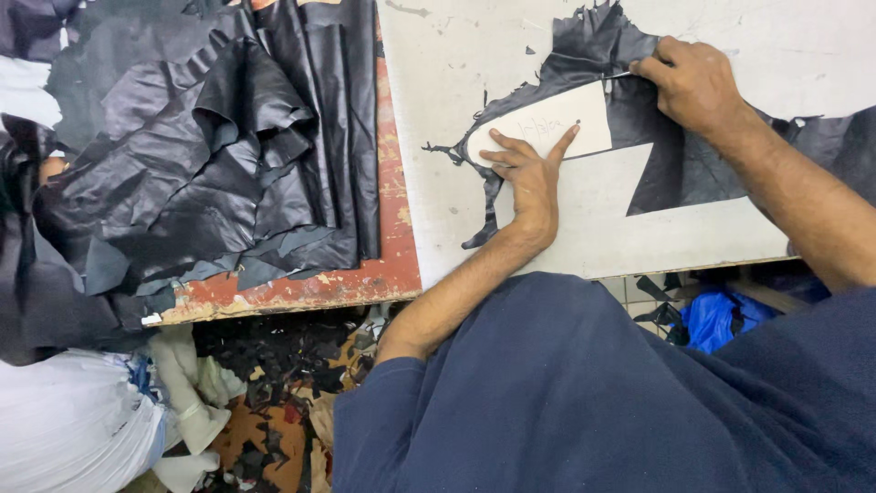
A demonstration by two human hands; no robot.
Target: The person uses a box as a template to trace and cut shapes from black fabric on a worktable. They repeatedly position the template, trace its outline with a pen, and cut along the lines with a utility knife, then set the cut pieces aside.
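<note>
A black leather piece (593,55) lies on a pale cutting board (456,55). On it rests a white card template (557,123) with rounded left end. My left hand (527,173) presses flat on the template, fingers spread. My right hand (691,82) grips a thin knife (619,75) whose tip meets the template's upper right edge. A straight-cut notch shows in the leather below the template.
A heap of black leather hides (219,137) covers the red worn table (310,288) on the left. Scraps (274,365) litter the floor below, with a white sack (73,420) at lower left and a blue bag (716,315) under the board.
</note>
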